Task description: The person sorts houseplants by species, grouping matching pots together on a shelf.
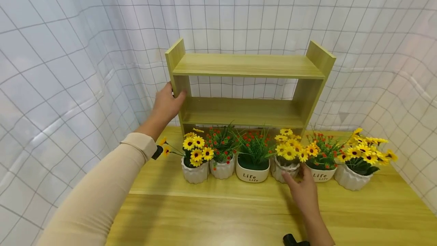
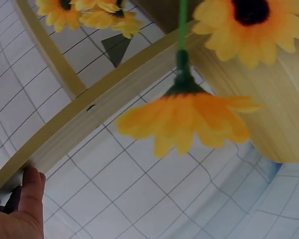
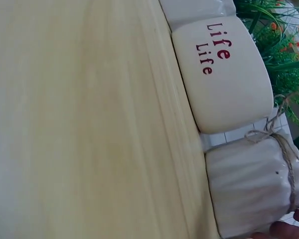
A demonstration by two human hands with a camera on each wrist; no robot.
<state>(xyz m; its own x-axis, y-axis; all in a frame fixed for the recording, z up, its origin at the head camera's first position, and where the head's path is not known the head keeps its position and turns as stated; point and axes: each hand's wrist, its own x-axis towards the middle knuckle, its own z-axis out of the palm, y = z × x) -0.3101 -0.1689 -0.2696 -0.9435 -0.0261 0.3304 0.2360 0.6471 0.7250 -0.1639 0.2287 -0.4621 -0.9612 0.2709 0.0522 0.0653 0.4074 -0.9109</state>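
Observation:
My left hand grips the left side panel of a wooden two-tier shelf, thumb on the inner face. In the left wrist view, fingers show against the panel's edge. My right hand holds the right side of a white ruffled pot of yellow flowers, thumb in front. Twine circles this pot's rim in the right wrist view, where fingertips touch its side. Left of it stands an oval "Life" pot with red-dotted greenery; another "Life" pot stands to its right.
Two white pots, one with yellow flowers and one with red blooms, stand at the row's left. A yellow-flowered pot ends it at right. The row stands before the shelf on a wooden table. Gridded white curtains surround the table.

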